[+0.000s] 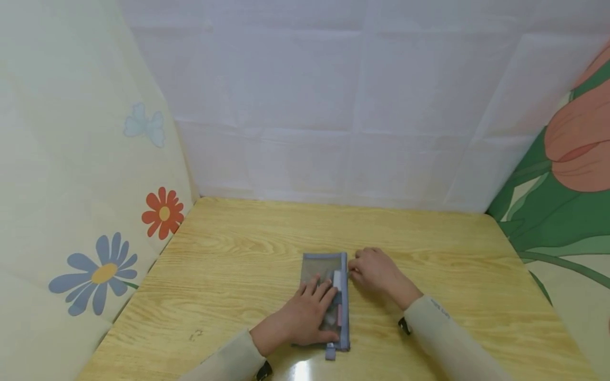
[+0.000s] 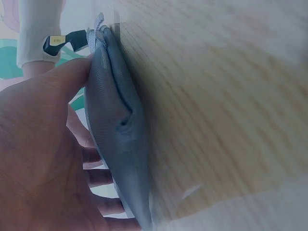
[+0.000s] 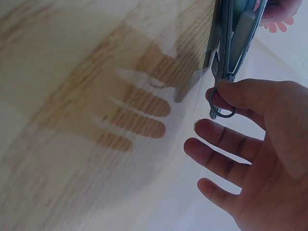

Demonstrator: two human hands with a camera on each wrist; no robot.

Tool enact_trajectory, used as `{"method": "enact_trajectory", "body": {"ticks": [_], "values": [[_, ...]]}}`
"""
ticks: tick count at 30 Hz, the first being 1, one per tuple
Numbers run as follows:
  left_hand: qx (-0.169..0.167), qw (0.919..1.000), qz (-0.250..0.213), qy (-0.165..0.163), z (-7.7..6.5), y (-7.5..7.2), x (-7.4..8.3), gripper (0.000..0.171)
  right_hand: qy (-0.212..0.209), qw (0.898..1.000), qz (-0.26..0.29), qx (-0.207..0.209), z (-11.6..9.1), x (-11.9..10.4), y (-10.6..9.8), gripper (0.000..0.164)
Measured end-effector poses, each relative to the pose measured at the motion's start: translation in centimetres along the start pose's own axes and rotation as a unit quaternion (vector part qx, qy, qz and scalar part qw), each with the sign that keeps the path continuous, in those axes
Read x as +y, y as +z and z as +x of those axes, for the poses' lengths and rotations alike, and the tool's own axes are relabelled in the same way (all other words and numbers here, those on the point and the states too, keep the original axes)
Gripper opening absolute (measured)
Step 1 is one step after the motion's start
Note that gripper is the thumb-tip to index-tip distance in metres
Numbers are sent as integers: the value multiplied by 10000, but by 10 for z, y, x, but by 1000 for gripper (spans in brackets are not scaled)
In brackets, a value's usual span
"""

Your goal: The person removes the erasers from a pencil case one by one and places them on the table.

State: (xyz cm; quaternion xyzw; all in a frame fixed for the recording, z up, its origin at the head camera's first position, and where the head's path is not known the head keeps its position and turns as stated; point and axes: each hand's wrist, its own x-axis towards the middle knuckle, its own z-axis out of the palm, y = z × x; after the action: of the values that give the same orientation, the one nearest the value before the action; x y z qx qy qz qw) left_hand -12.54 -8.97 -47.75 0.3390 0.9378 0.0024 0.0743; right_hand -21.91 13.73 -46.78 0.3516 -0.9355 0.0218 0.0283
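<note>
A grey-blue zip pouch [image 1: 344,301] with a see-through mesh front lies lengthwise on the table. Through the mesh show a white item [image 1: 337,279] and a pink item [image 1: 339,315], too blurred to name. My left hand [image 1: 307,313] rests on the pouch with its fingers spread. At the pouch's far right edge, my right hand [image 1: 378,271] pinches the zipper pull between thumb and forefinger. In the right wrist view, the pull's ring [image 3: 223,115] hangs at the fingertips, and the other fingers are loosely extended. A fabric tab [image 1: 330,352] sticks out at the near end.
The wood-grain table [image 1: 229,264] stretches around the pouch on all sides. A white sheet [image 1: 305,106] hangs behind it. Flower-printed cloths stand at the left [image 1: 62,159] and right [image 1: 572,222] edges. Dark bands [image 1: 404,326] circle both wrists.
</note>
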Motion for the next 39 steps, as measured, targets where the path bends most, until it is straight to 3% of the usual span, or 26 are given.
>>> {"method": "enact_trajectory", "body": {"ticks": [14,31,39], "values": [[-69,9998,-157,79,1,-1,-2,99,-121,9995,-179,240,10,10,2,9],[25,9996,-275,82,5,-3,-4,98,329,9994,-53,-86,21,15,1,12],[7,9988,-474,79,6,-3,-5,98,376,9993,-67,42,25,18,3,13]]}}
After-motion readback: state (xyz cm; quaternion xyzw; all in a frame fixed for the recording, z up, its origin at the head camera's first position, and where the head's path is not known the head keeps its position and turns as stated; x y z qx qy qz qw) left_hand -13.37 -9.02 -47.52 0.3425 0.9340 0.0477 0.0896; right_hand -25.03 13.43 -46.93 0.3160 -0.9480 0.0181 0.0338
